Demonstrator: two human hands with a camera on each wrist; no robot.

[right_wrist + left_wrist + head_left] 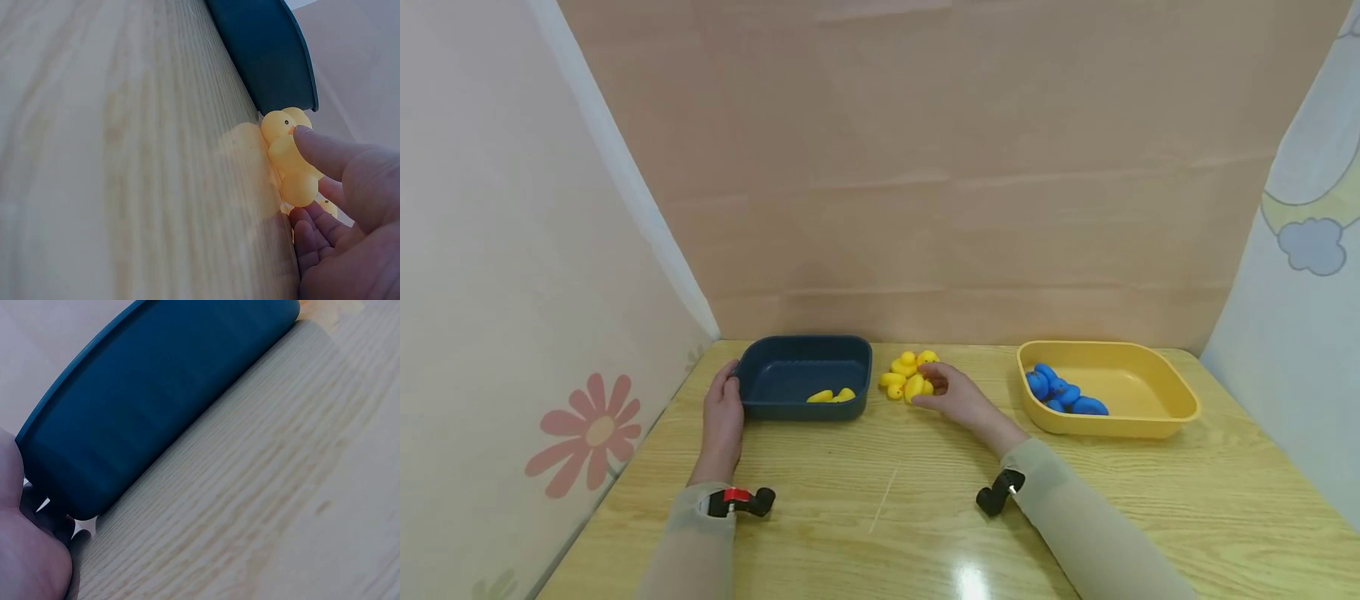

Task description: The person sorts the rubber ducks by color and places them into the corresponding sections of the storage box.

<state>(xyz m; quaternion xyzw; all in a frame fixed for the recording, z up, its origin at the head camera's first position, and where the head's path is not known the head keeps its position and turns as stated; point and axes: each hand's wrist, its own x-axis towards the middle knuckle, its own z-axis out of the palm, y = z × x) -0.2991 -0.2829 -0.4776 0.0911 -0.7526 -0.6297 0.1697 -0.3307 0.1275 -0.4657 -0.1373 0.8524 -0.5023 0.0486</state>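
At the left end of a dark blue bin [805, 412], my left hand [723, 421] holds the wall near its rim. In the left wrist view, the bin's outer wall [156, 387] fills the upper part, and most of the fingers are hidden behind its corner. My right hand [958, 402] has its thumb and fingers around a yellow rubber duck [913, 388] at the near side of a small cluster of ducks [904, 364]. The right wrist view shows the thumb [325, 150] against the yellow ducks, with other fingers curled below. Two yellow pieces [831, 396] lie inside the dark blue bin.
A yellow bin [1120, 427] stands on the right side of the wooden table [850, 508], with several blue toys [1060, 392] in its left part. A brown paper-like backdrop [955, 183] rises behind the table. A flower-printed panel [595, 350] borders the left.
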